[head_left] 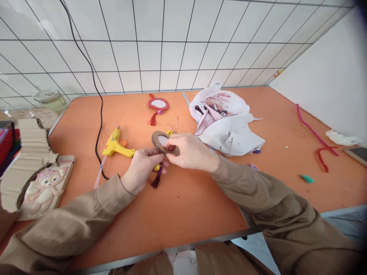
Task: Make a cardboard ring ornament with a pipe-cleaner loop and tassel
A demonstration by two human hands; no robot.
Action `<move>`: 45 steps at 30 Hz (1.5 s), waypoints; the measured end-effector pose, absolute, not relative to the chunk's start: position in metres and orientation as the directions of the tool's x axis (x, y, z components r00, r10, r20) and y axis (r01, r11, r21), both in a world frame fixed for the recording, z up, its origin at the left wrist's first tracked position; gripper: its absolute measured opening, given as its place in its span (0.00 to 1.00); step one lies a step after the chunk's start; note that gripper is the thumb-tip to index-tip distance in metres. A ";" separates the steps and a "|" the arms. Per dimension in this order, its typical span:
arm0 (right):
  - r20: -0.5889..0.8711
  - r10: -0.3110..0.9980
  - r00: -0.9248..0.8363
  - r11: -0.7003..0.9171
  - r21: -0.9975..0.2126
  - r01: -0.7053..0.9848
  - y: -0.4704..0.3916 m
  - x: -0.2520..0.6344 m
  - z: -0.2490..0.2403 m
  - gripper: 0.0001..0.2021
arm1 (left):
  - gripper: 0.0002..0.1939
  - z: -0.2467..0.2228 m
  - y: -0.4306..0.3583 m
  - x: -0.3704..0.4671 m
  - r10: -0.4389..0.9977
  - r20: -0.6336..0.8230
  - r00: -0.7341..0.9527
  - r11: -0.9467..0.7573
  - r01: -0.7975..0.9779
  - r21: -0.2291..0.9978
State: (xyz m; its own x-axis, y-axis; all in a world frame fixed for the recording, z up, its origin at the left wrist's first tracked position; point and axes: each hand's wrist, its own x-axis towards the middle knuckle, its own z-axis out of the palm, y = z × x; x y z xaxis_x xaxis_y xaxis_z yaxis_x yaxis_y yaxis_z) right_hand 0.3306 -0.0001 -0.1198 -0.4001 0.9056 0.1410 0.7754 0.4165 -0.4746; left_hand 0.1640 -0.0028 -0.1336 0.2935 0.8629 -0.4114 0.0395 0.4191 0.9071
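Note:
A round cardboard ring (157, 139) with a white centre is held above the orange table. My left hand (143, 166) pinches its lower edge. My right hand (190, 152) grips its right side, with thumb and fingertips over the white centre. From the ring's lower side hang a yellow bead (156, 167) and a dark purple tassel (156, 179), close to my left fingers. A bit of yellow loop (169, 133) shows at its top. Behind it lies a red oval ornament (158, 103) with a red tassel (153, 119).
A yellow glue gun (116, 145) lies left of my hands, near a black cable (100, 114). Torn cardboard (27, 152) and a cartoon-printed board (48, 187) are at left. A white plastic bag (229, 130) sits behind right; pipe cleaners (312, 130) lie far right.

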 end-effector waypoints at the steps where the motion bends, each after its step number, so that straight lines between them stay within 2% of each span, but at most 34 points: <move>1: 0.142 0.906 -0.400 0.416 -0.476 0.775 0.000 0.331 -0.120 0.04 | 0.05 -0.134 -0.003 0.164 0.863 -0.408 0.297 0.417 0.035 0.908; 6: 0.148 0.900 -0.409 0.431 -0.434 0.791 -0.002 0.331 -0.121 0.04 | 0.04 -0.136 -0.003 0.161 0.860 -0.388 0.333 0.405 0.018 0.914; 12: 0.170 0.877 -0.450 0.481 -0.283 0.830 -0.006 0.328 -0.126 0.04 | 0.04 -0.142 -0.002 0.162 0.853 -0.388 0.348 0.426 -0.036 0.904; 16: 0.236 0.825 -0.513 0.555 -0.171 0.814 -0.007 0.328 -0.129 0.06 | 0.08 -0.147 -0.002 0.162 0.849 -0.394 0.352 0.460 -0.128 0.878; 18: 0.273 0.806 -0.525 0.577 -0.164 0.800 -0.005 0.331 -0.129 0.08 | 0.10 -0.148 -0.002 0.162 0.854 -0.387 0.349 0.464 -0.171 0.869; 23: 0.352 0.812 -0.465 0.566 -0.283 0.774 0.004 0.342 -0.127 0.10 | 0.11 -0.149 -0.003 0.163 0.865 -0.390 0.316 0.469 -0.231 0.853; 29: 0.216 0.858 -0.465 0.513 -0.371 0.774 0.012 0.342 -0.130 0.10 | 0.08 -0.154 -0.004 0.165 0.833 -0.419 0.361 0.499 -0.163 0.851; 33: 0.153 0.859 -0.488 0.495 -0.488 0.719 0.011 0.343 -0.123 0.05 | 0.08 -0.152 -0.001 0.162 0.844 -0.389 0.368 0.472 -0.170 0.865; 35: 0.155 0.857 -0.492 0.486 -0.565 0.667 0.010 0.344 -0.118 0.04 | 0.09 -0.148 0.000 0.161 0.856 -0.346 0.384 0.432 -0.167 0.886; 40: 0.178 0.888 -0.425 0.354 -0.855 0.380 0.010 0.347 -0.113 0.12 | 0.10 -0.137 0.002 0.159 0.893 -0.202 0.401 0.277 -0.137 0.951; 42: 0.150 0.896 -0.417 0.297 -0.902 0.313 0.012 0.348 -0.113 0.13 | 0.09 -0.134 0.003 0.158 0.907 -0.162 0.388 0.222 -0.116 0.968; 45: 0.110 0.904 -0.413 0.257 -0.913 0.318 0.014 0.349 -0.115 0.13 | 0.09 -0.132 0.004 0.156 0.946 -0.096 0.310 0.127 -0.079 0.989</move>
